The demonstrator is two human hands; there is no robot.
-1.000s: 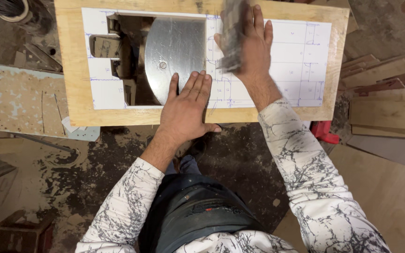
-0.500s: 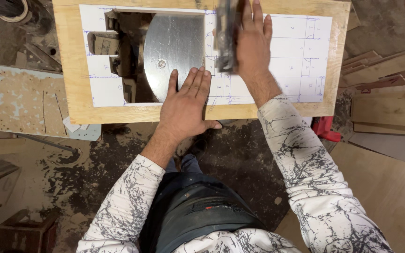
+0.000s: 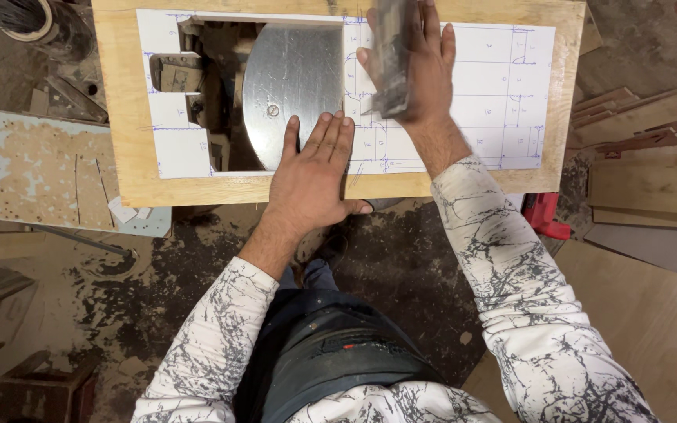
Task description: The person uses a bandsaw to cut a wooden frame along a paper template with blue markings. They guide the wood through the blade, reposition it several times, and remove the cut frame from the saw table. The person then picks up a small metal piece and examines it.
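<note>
Your right hand [image 3: 421, 74], fingers clamped on a blurred dark tool [image 3: 392, 59], has shifted left toward the cutout, where your flat, open-fingered left hand [image 3: 311, 176] risks a cut.

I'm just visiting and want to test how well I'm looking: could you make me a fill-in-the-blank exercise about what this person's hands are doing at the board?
1. The left hand lies ____ on the plywood board, fingers spread.
2. The right hand grips a blurred grey ____.
3. A white paper template with ____ drawn lines covers the board.
4. Through the cut-out shows a round ____ disc.

Missing words: flat; tool; blue; metal
</note>
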